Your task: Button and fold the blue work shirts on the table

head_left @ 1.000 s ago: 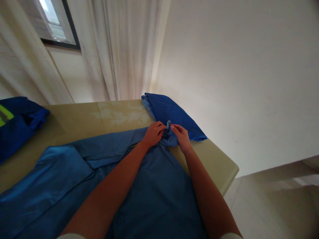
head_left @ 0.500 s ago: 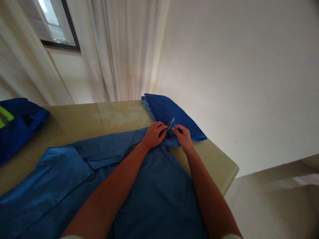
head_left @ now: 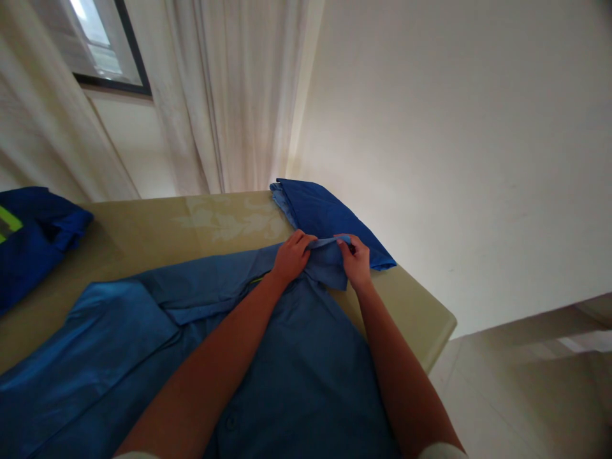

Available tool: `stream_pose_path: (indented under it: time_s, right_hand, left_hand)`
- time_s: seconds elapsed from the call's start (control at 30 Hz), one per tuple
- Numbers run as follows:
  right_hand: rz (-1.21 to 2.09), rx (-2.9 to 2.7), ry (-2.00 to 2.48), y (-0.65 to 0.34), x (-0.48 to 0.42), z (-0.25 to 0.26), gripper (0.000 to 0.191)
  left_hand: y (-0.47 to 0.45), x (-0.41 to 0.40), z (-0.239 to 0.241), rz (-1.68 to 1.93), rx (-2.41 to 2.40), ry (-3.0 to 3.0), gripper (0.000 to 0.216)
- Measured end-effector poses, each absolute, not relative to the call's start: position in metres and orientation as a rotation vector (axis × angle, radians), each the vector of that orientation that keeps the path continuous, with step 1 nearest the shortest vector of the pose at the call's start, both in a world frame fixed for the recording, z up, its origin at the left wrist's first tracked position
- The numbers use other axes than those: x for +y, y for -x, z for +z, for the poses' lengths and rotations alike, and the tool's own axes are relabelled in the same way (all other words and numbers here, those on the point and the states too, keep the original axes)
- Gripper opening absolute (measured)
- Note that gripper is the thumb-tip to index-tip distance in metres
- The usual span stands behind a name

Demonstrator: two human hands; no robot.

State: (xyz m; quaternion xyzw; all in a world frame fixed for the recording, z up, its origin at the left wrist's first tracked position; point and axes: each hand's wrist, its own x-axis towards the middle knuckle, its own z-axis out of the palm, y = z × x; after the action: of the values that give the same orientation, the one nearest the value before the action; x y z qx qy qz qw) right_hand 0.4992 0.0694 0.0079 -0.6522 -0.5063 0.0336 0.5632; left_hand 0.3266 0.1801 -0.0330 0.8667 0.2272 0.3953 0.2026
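Note:
A blue shirt (head_left: 201, 357) lies spread across the beige table (head_left: 157, 229), buttons facing up. Its far end, a sleeve cuff (head_left: 327, 261), is lifted a little off the table. My left hand (head_left: 291, 256) pinches the cuff's left side with closed fingers. My right hand (head_left: 356, 260) pinches its right side, so the cuff edge is stretched flat between the two hands. Both forearms reach over the shirt's body.
A folded blue garment (head_left: 329, 220) lies just beyond my hands at the table's far right corner. Another dark blue garment with a yellow-green stripe (head_left: 29, 236) sits at the left edge. White curtains (head_left: 229, 95) and a window hang behind. The table's right edge drops to the floor.
The bunched cuff has been pulled apart: my hands moved slightly away from each other and its edge is now stretched straight between them.

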Motion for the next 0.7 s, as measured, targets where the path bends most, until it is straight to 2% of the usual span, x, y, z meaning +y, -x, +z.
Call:
stream_pose_path:
  time_s: [0.1,0.27,0.5,0.6,0.7]
  right_hand:
    - [0.071,-1.139,1.506,-0.500,0.072,0.005,0.029]
    - [0.305,-1.041,1.508,-0.500,0.071,0.005,0.045]
    - [0.408,-1.326,1.869,-0.521,0.044,0.005,0.055]
    - [0.430,-1.289,1.736,-0.514,0.048,0.007,0.062]
    - [0.378,-1.240,1.519,-0.491,0.059,0.012,0.058]
  left_hand:
    - [-0.326,0.176,-0.030,1.071,0.677,-2.383,0.031]
    - [-0.328,0.177,-0.030,0.950,0.749,-2.405,0.027]
    - [-0.330,0.181,-0.029,0.773,0.907,-2.407,0.027]
    - [-0.331,0.183,-0.030,0.803,0.912,-2.354,0.028]
    - [-0.332,0.191,-0.029,0.828,0.887,-2.088,0.031]
